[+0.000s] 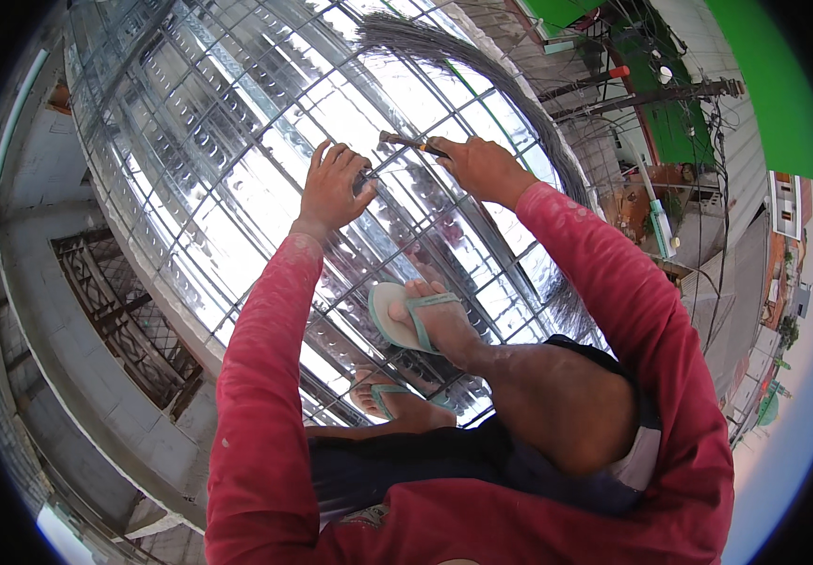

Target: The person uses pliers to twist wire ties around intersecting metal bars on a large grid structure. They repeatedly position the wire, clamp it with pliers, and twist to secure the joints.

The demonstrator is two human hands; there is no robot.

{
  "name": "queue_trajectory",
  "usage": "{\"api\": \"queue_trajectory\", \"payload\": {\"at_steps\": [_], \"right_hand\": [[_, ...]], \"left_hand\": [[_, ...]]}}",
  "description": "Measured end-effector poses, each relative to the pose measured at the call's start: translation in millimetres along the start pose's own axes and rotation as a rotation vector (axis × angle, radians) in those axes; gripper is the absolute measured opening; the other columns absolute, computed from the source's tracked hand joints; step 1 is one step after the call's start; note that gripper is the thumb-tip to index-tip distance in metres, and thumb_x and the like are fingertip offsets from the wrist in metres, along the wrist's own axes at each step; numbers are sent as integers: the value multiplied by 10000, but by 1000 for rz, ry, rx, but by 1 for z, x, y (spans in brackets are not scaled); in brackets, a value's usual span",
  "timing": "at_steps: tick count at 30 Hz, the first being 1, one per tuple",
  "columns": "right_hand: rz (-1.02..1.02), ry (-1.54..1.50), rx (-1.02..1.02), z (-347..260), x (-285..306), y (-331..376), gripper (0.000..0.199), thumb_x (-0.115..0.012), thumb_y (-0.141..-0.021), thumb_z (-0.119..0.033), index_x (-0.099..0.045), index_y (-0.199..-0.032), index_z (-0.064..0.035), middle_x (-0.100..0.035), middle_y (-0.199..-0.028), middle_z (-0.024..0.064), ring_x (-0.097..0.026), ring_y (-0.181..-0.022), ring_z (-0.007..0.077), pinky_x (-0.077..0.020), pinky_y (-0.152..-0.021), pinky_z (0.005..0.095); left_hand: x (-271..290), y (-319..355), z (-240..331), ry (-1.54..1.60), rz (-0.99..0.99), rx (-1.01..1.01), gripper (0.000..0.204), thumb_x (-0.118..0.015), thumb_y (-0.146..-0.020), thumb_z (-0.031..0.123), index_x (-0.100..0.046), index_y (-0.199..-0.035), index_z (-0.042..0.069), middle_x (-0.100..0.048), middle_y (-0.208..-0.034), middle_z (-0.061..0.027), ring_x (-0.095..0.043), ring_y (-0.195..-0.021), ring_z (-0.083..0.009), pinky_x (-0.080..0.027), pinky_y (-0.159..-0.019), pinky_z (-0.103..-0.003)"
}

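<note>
My right hand [482, 168] is closed around the black-and-orange handles of a pair of pincers [405, 142]. Their metal head points left, just above the steel bar grid [265, 149]. Close by on the left, my left hand [333, 191] is bent over the grid with its fingers curled. Something small and dark [362, 179] shows between its thumb and fingers; I cannot make out what it is. Under the bars lies shiny corrugated metal decking [227, 221], which reflects bright light.
My sandalled feet [416, 315] are on the grid. A bundle of thin dark wires or rods [425, 40] lies along the far right. The deck's edge [157, 294] drops off at left, beside a grey block wall [105, 377]. Cables [719, 160] and roofs are beyond the right edge.
</note>
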State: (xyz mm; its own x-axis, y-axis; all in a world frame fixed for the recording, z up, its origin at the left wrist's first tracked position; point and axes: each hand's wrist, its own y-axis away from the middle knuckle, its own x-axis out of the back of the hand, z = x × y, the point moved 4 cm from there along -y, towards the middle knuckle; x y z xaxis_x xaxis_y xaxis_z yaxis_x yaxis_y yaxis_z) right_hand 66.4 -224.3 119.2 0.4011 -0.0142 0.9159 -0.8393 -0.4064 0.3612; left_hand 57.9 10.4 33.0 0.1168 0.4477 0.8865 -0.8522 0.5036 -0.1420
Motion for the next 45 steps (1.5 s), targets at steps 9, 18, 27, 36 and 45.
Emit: {"api": "queue_trajectory", "payload": {"at_steps": [9, 18, 27, 36, 45], "right_hand": [[-60, -533, -136, 0, 2, 18, 429, -473, -1052, -323, -500, -1440, -142, -663, -1226, 218, -644, -1107, 414, -502, -948, 474], [-103, -862, -220, -15, 11, 92, 473, -482, -1056, -307, -459, -1476, -93, -630, -1291, 196, -642, -1138, 357, -482, -976, 417], [-272, -945, -431, -4, -44, 141, 497, -429, -1067, -316, -432, -1481, -41, -697, -1097, 210, -698, -892, 260, -531, -850, 376], [-261, -1003, -321, -48, -81, 129, 479, -402, -1069, -302, -427, -1458, -25, -585, -1080, 172, -566, -897, 257, -451, -778, 367], [-198, -1370, -585, -16, -70, 123, 376, -384, -1081, -293, -503, -1325, -33, -569, -746, 53, -541, -534, 124, -443, -454, 300]], "left_hand": [[4, -1, 1, 10, 42, -46, 263, -630, -825, 262, -709, -1021, 106, -649, -1078, -91, -519, -1255, -293, -226, -1224, -517], [-7, -43, -5, 121, -251, 138, 420, -487, -930, 201, -598, -1320, 90, -732, -1034, -204, -657, -1040, -371, -412, -1051, -496], [-41, -43, -17, -185, -299, -81, 548, -627, -846, 235, -545, -1370, 96, -591, -1329, -39, -612, -1124, -226, -457, -913, -455], [-31, -32, -21, -197, -354, -12, 697, -651, -822, 213, -463, -1491, 158, -622, -1297, -13, -574, -1130, -231, -454, -864, -460], [-45, -43, -20, -85, -325, 16, 815, -615, -877, 174, -230, -1595, 175, -599, -1216, -158, -602, -1096, -300, -398, -1003, -448]]}}
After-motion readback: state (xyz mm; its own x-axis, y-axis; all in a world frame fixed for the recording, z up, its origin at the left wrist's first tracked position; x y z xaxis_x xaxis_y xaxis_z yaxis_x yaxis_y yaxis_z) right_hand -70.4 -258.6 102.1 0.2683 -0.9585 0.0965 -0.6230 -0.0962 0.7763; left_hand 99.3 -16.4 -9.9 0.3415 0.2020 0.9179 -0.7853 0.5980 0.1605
